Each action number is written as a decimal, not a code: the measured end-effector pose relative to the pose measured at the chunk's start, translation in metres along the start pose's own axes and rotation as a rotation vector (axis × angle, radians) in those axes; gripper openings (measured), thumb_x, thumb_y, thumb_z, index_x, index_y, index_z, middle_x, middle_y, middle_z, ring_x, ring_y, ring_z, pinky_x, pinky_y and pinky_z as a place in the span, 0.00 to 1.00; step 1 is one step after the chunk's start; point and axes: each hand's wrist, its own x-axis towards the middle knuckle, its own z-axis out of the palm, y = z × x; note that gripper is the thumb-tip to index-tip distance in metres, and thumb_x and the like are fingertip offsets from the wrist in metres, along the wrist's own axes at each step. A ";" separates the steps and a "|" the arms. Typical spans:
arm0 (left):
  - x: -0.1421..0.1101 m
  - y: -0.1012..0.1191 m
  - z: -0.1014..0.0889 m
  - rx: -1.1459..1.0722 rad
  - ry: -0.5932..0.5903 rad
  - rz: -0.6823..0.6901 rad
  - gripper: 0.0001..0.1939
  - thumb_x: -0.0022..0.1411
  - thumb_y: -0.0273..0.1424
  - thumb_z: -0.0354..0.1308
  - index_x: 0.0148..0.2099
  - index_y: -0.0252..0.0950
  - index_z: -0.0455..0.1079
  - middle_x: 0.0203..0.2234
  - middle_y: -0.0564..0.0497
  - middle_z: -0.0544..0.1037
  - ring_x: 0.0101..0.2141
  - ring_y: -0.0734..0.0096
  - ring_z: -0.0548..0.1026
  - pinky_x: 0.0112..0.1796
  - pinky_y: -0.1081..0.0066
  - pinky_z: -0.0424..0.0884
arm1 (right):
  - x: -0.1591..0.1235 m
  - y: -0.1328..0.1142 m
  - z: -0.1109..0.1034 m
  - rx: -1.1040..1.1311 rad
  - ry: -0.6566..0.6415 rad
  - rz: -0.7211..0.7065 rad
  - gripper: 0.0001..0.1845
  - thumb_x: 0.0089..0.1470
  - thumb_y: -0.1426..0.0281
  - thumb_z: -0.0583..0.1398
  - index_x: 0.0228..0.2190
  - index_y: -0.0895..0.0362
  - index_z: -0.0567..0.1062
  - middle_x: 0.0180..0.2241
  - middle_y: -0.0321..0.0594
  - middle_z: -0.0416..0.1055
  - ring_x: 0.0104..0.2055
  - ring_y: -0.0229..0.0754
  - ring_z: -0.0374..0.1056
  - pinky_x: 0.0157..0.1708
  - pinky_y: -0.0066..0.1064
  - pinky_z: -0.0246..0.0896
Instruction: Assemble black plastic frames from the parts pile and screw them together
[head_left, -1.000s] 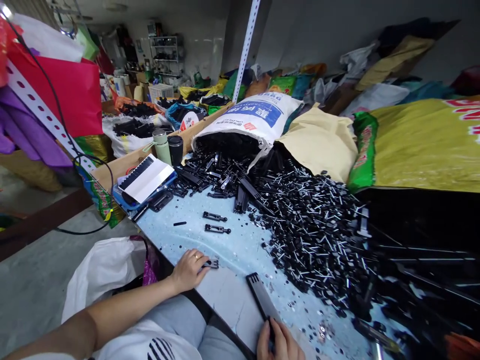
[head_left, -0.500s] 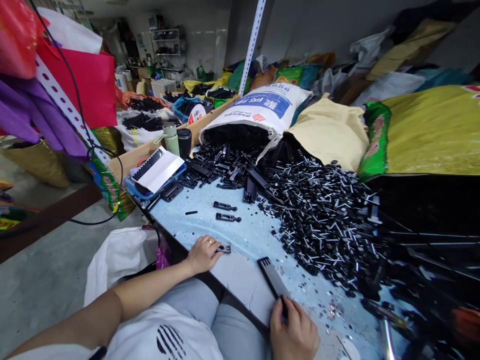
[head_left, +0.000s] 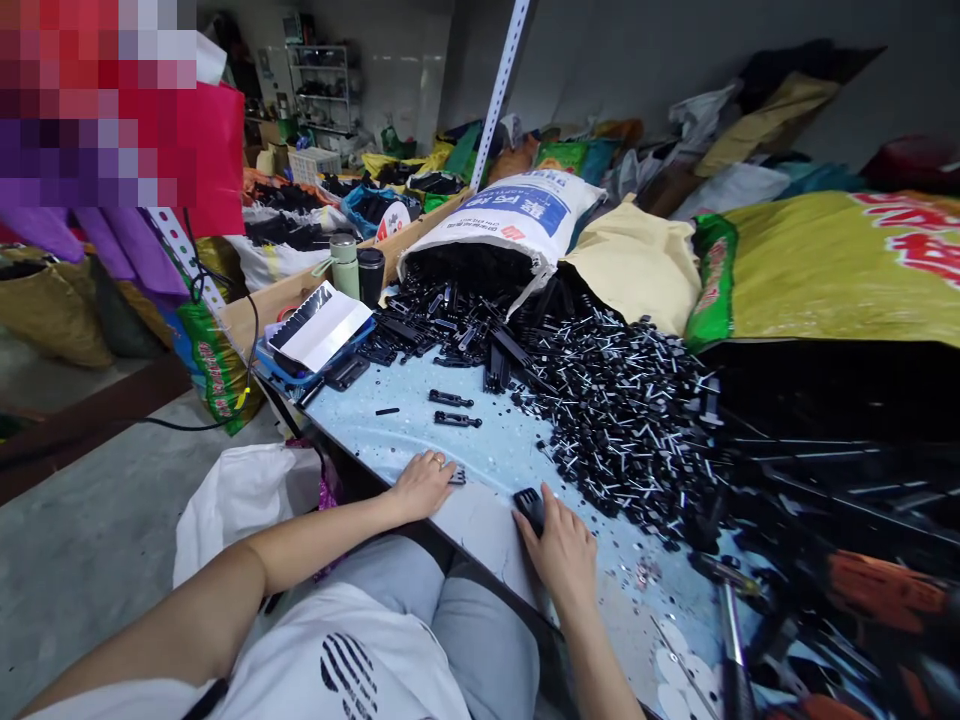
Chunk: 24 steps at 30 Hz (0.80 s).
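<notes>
Around lower centre, my left hand (head_left: 424, 488) sits by the surface's (head_left: 397, 442) front edge, fingers holding a small black clip (head_left: 458, 478), open blue room above. Right of that, my right hand (head_left: 562, 550) has fingers clasped around a black strip (head_left: 529, 506); a heap (head_left: 630, 420) crowds centre right.

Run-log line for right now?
left hand: fingers on small black part; right hand: over flat black piece; hammer: right of both hands
</notes>
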 end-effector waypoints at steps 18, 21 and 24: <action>0.030 0.036 -0.008 -1.470 -0.170 -0.382 0.30 0.60 0.47 0.53 0.55 0.28 0.65 0.14 0.57 0.66 0.14 0.81 0.61 0.16 0.80 0.56 | 0.031 -0.036 -0.025 1.487 -0.312 0.354 0.30 0.52 0.51 0.56 0.51 0.56 0.66 0.41 0.43 0.72 0.33 0.40 0.70 0.32 0.34 0.69; 0.028 0.029 -0.011 -1.429 -0.040 -0.418 0.30 0.59 0.48 0.54 0.54 0.29 0.65 0.14 0.57 0.67 0.13 0.82 0.61 0.16 0.80 0.57 | 0.020 -0.024 -0.038 1.106 -0.266 -0.064 0.26 0.52 0.60 0.59 0.52 0.55 0.68 0.47 0.44 0.70 0.46 0.44 0.67 0.48 0.41 0.61; 0.023 0.016 -0.010 -1.391 0.031 -0.451 0.28 0.58 0.48 0.55 0.51 0.29 0.67 0.15 0.57 0.67 0.14 0.82 0.62 0.16 0.80 0.56 | 0.002 -0.008 -0.055 0.701 -0.433 -0.494 0.16 0.52 0.73 0.57 0.44 0.52 0.74 0.47 0.40 0.70 0.54 0.45 0.60 0.60 0.51 0.41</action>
